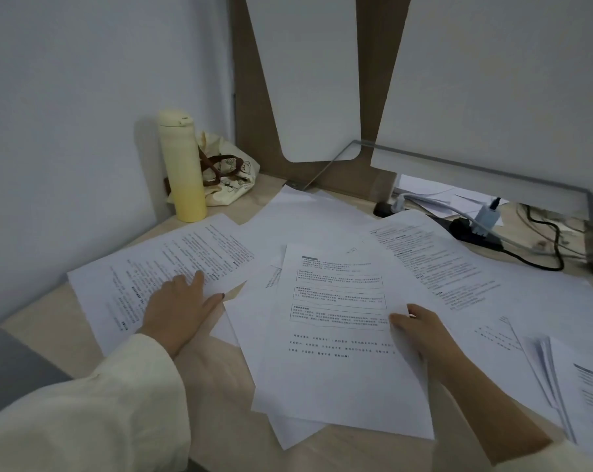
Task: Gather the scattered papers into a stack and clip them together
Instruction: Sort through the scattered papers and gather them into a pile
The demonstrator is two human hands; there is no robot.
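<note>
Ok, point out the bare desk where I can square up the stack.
Bare light wooden desk shows between the left sleeve and the overlapping white printed sheets, along the near-left edge, and in front of the sheets. Centre and right are papered over; the black power strip and cables crowd the back right.

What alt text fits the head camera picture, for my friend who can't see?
Two hands touch printed papers scattered over a pale desk: the left hand lies flat on the left sheet, the right hand pinches the edge of the middle sheet. A yellow bottle and cloth bag sit in the far left corner.
</note>
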